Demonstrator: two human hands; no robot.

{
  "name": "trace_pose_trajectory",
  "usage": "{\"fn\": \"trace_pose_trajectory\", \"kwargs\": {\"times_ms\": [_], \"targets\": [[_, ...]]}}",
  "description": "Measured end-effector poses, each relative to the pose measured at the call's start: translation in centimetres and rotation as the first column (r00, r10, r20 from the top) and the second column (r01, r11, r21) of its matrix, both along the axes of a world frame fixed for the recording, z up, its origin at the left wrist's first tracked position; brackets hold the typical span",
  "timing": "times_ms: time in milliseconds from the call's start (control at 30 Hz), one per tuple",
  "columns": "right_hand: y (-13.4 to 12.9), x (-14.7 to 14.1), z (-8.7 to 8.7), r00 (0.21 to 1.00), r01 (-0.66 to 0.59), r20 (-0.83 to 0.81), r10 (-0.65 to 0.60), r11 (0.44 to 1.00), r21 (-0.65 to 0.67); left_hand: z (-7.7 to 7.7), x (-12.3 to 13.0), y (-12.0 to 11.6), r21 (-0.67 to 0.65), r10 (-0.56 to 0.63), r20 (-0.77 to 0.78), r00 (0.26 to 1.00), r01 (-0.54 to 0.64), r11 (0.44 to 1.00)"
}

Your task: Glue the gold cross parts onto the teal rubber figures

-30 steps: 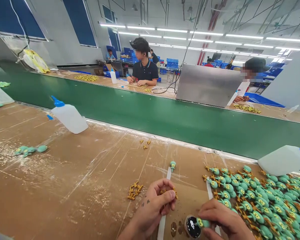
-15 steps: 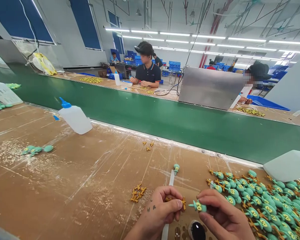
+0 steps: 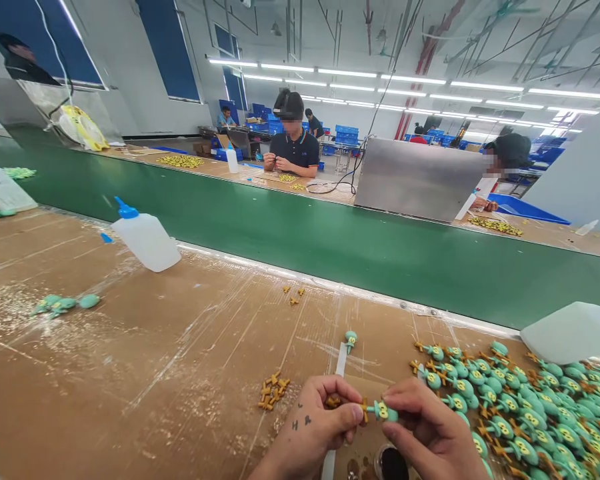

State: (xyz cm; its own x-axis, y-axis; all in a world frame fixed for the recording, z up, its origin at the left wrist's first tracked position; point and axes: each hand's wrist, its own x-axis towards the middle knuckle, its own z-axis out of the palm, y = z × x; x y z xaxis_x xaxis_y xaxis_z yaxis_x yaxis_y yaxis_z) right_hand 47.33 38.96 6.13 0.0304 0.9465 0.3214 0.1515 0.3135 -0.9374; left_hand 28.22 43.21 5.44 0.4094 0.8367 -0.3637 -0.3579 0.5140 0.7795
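Note:
My left hand (image 3: 320,420) is closed, pinching a small brown cross-shaped piece (image 3: 365,411) between thumb and forefinger. More brown bits (image 3: 333,401) show behind its curled fingers. Between the fingertips of my right hand (image 3: 433,423) is a green toy head (image 3: 384,411) with yellow eyes, lying sideways, its thin stem pointing left. That stem meets the brown piece; I cannot tell how deep it sits. Below the hands is a small round dish of dark liquid (image 3: 393,463), partly cut off by the frame. Loose brown pieces (image 3: 273,391) lie left of my left hand.
Many green heads with brown bodies (image 3: 530,407) are heaped at right. One head (image 3: 351,340) lies beyond my hands. White bottles (image 3: 147,241) (image 3: 565,332) rest along a green conveyor belt (image 3: 280,227). Across it, a person (image 3: 295,150) sits at a bench.
My right hand has moved left, bringing the green head's stem up against the brown piece; before, a gap separated them. My left hand has stayed nearly in place.

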Motion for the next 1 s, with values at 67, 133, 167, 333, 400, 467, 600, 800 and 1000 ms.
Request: {"fn": "trace_pose_trajectory", "kwargs": {"times_ms": [67,133,167,333,400,467,600,800,1000], "targets": [[0.0,0.3,-0.5,0.999,-0.036,-0.003,0.036,0.999,-0.011,-0.5,0.2,0.1,0.000,-0.003,0.013,1.000,0.003,1.000],[0.0,1.1,-1.1,0.997,-0.063,0.041,0.064,0.998,-0.017,-0.8,0.4,0.3,0.001,-0.008,0.046,0.999,0.008,1.000],[-0.1,1.8,-1.3,0.996,-0.051,0.071,0.052,0.999,-0.020,-0.8,0.4,0.4,0.007,0.006,0.068,0.998,-0.007,1.000],[-0.4,6.8,-0.8,0.906,0.305,0.333,-0.263,0.949,-0.080,0.8,-0.5,1.0,-0.064,0.213,0.213,0.953,-0.204,0.977],[-0.4,9.5,-0.1,0.829,0.425,0.434,-0.352,0.902,-0.081,1.6,-0.8,1.1,-0.111,0.241,0.227,0.944,-0.220,0.969],[-0.2,12.0,0.5,0.749,0.503,0.526,-0.402,0.862,-0.057,2.1,-0.9,1.1,-0.123,0.232,0.212,0.949,-0.209,0.970],[0.6,14.6,0.3,0.614,0.585,0.650,-0.448,0.811,0.007,2.3,-0.3,0.7,-0.104,0.209,0.192,0.959,-0.192,0.976],[0.9,14.2,-0.5,0.547,0.581,0.701,-0.458,0.810,0.076,0.6,-0.2,0.8,-0.100,0.097,0.162,0.982,-0.081,0.992],[3.1,12.4,1.4,0.576,0.466,0.736,-0.355,0.883,0.062,-2.3,-0.5,1.6,-0.092,0.004,0.234,0.972,0.018,0.996]]}}
